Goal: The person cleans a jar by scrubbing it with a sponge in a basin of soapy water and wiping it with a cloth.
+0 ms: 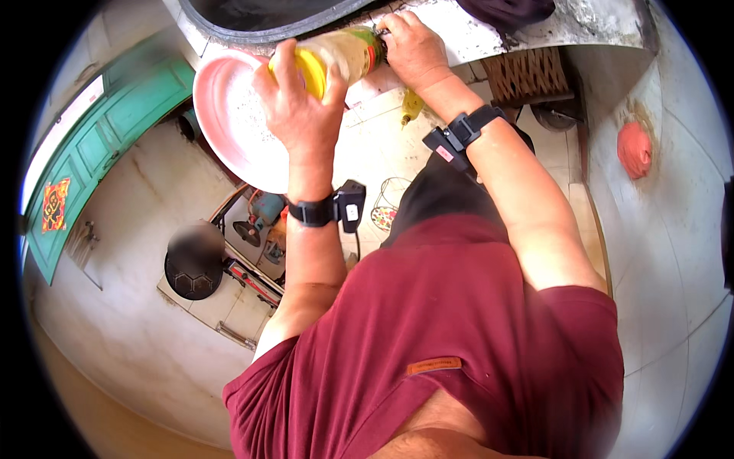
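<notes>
A cylindrical container (350,54) with a yellow end and a green and red label lies tilted between my hands. My left hand (304,109) grips it around the yellow end, above a pink basin (206,109). White granules or foam lie in the basin; which of these I cannot tell. At the container's other end, the fingers of my right hand (414,51) are bent around the green base, with something small and dark at the fingertips. What that dark bit is stays unclear. Black straps with small devices sit on both wrists.
Beyond my hands a large dark tub (264,31) stands on a stained tiled ledge (459,34) with a dark cloth (510,11). Below are a yellow bottle (412,106), a slatted brown crate (527,77) and a wire-framed item (384,215). A green door (109,132) is at left.
</notes>
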`<move>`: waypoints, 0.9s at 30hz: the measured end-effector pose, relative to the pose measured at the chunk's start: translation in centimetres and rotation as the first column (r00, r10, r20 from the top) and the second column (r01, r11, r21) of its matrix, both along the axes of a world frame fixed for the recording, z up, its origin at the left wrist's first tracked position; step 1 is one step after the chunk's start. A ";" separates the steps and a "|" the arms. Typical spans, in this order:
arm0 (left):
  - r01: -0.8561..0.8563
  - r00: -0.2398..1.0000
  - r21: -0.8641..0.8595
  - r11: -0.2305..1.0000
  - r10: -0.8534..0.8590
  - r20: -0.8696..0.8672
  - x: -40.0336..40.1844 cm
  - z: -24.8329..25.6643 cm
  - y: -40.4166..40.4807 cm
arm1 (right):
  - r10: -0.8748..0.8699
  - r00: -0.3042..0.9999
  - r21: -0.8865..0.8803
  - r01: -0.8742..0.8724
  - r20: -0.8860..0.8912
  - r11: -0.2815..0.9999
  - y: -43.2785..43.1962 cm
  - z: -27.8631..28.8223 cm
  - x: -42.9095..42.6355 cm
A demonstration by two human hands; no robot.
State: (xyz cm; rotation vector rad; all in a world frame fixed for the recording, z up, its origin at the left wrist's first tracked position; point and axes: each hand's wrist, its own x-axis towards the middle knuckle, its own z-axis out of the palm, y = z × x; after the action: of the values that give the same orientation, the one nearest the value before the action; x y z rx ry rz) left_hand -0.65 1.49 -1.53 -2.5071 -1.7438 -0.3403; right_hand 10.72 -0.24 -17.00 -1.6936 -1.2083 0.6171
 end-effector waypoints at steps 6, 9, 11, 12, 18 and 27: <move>-0.206 0.976 -0.140 0.968 0.194 -0.097 1.1 -0.3 0.6 | -0.092 0.904 0.180 0.181 -0.417 0.967 -0.7 8.6 -1.2; -0.214 0.971 -0.146 0.966 0.194 -0.140 0.8 -0.5 0.9 | -0.127 0.935 0.191 0.199 -0.332 0.961 -0.5 5.7 -1.7; -0.254 0.965 -0.170 0.952 0.238 -0.111 2.0 0.4 0.7 | -0.138 0.965 0.083 0.159 -0.222 0.984 -0.8 1.4 -1.2; -0.233 0.971 -0.194 0.953 0.216 -0.102 2.0 0.6 0.6 | -0.071 0.988 0.056 0.079 -0.134 0.995 -1.0 -0.8 -0.8; 0.177 0.982 -0.405 0.897 -0.188 0.012 -3.7 2.5 3.2 | 0.001 0.986 -0.088 -0.016 -0.168 0.996 -1.5 -0.4 1.6; 0.388 0.862 -0.399 0.831 -0.481 -0.163 -1.9 3.8 5.0 | -0.114 0.750 -0.183 -0.010 -0.652 0.983 -0.5 -0.5 -0.6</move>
State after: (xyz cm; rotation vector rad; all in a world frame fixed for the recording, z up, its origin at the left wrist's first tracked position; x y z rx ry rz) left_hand -2.53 6.45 2.29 -3.0290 -1.2017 0.3095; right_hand 10.16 -0.71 -17.51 -1.4377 -0.5971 1.1989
